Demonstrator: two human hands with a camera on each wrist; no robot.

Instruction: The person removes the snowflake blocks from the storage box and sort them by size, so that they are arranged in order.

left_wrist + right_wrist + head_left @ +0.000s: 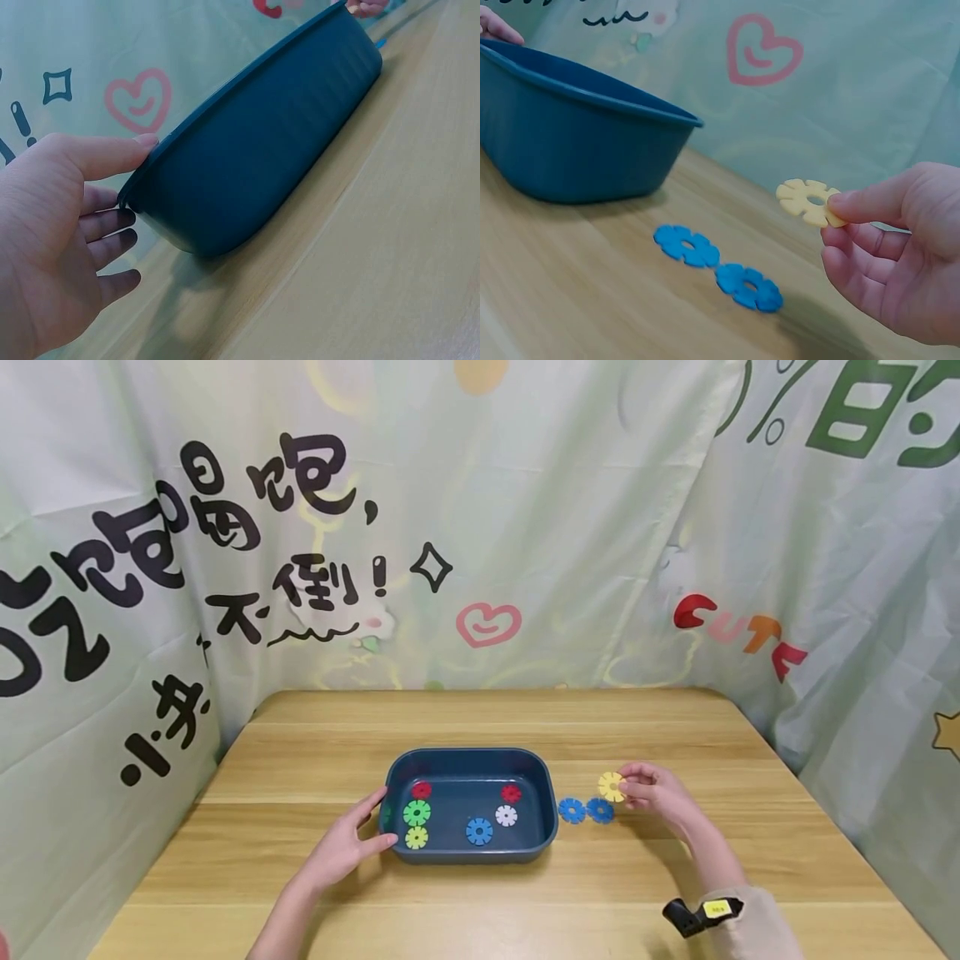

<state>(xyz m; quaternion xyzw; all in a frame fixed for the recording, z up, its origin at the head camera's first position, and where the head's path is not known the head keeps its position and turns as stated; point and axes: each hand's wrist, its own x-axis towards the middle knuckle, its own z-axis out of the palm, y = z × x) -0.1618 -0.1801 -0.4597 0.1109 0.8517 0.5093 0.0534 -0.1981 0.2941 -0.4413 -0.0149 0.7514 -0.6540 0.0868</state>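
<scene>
Pinched: right hand (654, 791) held yellow disc (611, 786) above table's (675, 727) right half | two blue discs (586, 811) joined just below-left | left hand (347, 847), fingers spread, steadied tray (471, 757).

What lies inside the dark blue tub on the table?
Inside the tub lie six flower-shaped discs: two red, one green, one yellow, one blue, one white. The near wall hides nothing obvious.
</scene>
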